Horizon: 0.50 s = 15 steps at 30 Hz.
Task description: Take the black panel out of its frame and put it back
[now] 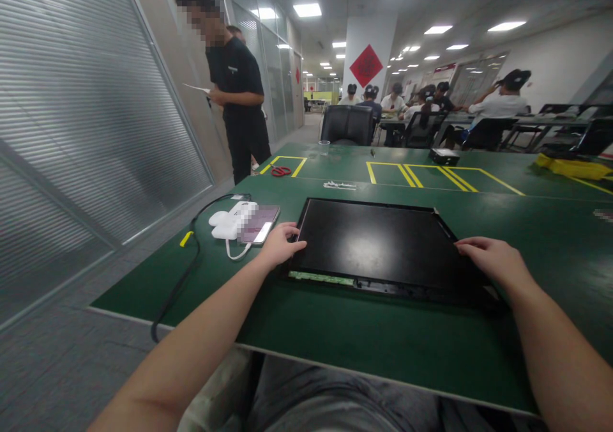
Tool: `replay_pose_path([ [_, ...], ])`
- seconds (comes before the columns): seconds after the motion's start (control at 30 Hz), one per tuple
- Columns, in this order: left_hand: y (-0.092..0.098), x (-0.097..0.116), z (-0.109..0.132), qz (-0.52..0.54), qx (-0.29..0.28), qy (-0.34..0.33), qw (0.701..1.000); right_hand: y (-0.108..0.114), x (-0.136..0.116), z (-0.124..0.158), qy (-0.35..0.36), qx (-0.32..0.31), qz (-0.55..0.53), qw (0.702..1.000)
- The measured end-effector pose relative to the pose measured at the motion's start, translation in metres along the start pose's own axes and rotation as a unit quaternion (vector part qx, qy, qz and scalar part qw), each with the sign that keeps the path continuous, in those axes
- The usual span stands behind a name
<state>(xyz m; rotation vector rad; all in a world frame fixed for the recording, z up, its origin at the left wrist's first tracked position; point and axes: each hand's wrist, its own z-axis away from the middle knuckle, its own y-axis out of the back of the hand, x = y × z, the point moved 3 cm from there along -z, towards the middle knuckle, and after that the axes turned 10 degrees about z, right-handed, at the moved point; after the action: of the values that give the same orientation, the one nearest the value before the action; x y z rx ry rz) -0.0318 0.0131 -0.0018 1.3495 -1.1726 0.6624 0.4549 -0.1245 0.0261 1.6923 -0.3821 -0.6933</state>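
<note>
A black flat screen panel (pixel 378 243) lies face up on the green table (pixel 373 349), with a strip of green circuit board showing along its near edge. My left hand (pixel 280 243) grips the panel's left edge, fingers curled over it. My right hand (pixel 491 259) rests on the panel's right edge, fingers closed together over the rim. Both forearms reach in from the near side of the table.
Left of the panel lie a phone (pixel 261 223), a white charger (pixel 227 223) and a black cable (pixel 191 259). Farther back are red scissors (pixel 281 171), a clear cup (pixel 324 146) and a small black box (pixel 444 156). A person in black (pixel 237 87) stands at left; others sit at far tables.
</note>
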Motion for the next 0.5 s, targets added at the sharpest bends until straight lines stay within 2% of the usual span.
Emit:
replay_pose_path([
  [0.13, 0.0, 0.0, 0.0, -0.002, -0.004, 0.004, 1.0, 0.001, -0.001, 0.001, 0.003, 0.005, 0.01, 1.0],
  [0.37, -0.009, 0.017, 0.008, -0.148, -0.032, -0.03, 0.988, -0.001, 0.001, -0.002, 0.017, 0.001, 0.038, 0.999],
  [0.5, -0.01, 0.02, 0.009, -0.165, -0.028, -0.045, 0.985, -0.001, 0.001, -0.002, 0.02, -0.002, 0.048, 0.999],
])
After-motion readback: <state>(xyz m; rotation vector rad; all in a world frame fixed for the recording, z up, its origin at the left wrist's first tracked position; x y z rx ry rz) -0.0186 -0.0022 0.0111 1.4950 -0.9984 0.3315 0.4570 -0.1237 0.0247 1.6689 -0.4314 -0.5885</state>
